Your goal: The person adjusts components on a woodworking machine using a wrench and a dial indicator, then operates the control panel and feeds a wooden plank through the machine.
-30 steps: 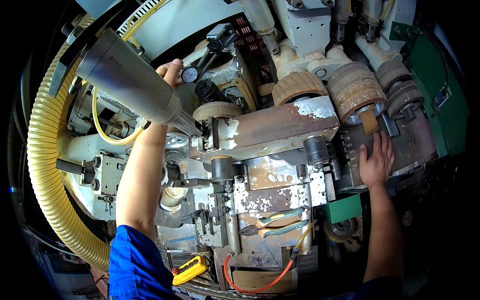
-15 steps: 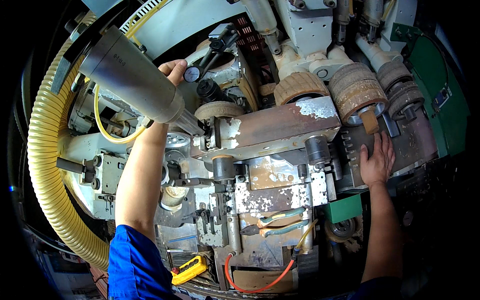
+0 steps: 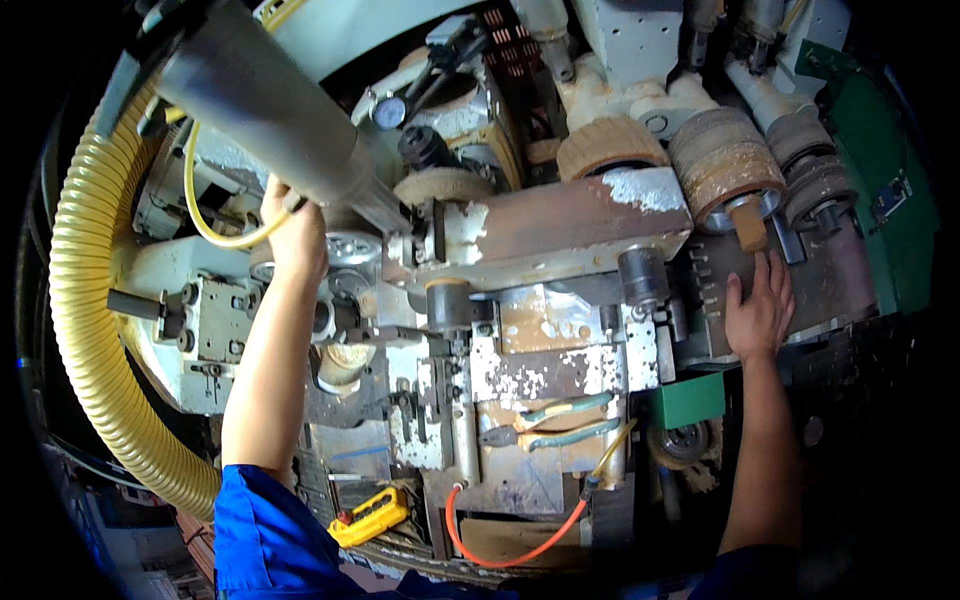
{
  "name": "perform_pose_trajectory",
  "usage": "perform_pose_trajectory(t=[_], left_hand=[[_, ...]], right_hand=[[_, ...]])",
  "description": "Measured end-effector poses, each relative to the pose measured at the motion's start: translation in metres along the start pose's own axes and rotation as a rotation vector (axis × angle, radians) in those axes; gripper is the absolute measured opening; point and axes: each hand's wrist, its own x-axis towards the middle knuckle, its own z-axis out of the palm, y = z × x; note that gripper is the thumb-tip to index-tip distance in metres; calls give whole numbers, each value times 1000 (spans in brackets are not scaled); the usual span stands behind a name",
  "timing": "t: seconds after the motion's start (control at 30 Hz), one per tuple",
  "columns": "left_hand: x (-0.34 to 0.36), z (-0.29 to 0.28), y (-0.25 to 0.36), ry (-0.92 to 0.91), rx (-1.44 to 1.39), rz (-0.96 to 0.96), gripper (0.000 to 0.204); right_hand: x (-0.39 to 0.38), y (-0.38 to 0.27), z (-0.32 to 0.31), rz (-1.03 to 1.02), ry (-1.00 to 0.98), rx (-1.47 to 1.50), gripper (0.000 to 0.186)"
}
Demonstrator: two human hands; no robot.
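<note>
My right hand rests, fingers loose, on the metal plate, while my left hand, its grip hidden, sits behind the yellow hose, a reach, I judge, calling for careful clearance next.

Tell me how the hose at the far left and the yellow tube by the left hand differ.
Width: the hose is fat, while the yellow tube is far thinner.
Surface: the hose is ribbed along its length; the yellow tube looks smooth.
Place: the hose sweeps down the picture's left side, whereas the yellow tube loops close to the left hand.
Both are yellowish and curved.
</note>
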Motion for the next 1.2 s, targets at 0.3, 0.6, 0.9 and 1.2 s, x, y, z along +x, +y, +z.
perform_pose_trajectory(t=[0.3,0.6,0.9,1.2], left_hand=[[-183,-59,70,-421,293,279,39],[-230,-74,35,-534,672,293,78],[-203,-67,19,-592,749,297,98],[-187,-50,11,-573,700,410,95]], right_hand=[[3,6,15,-39,26,-44,62],[0,8,11,-43,36,-34,58],[0,-3,0,-18,38,28,59],[0,0,0,-20,57,51,59]])
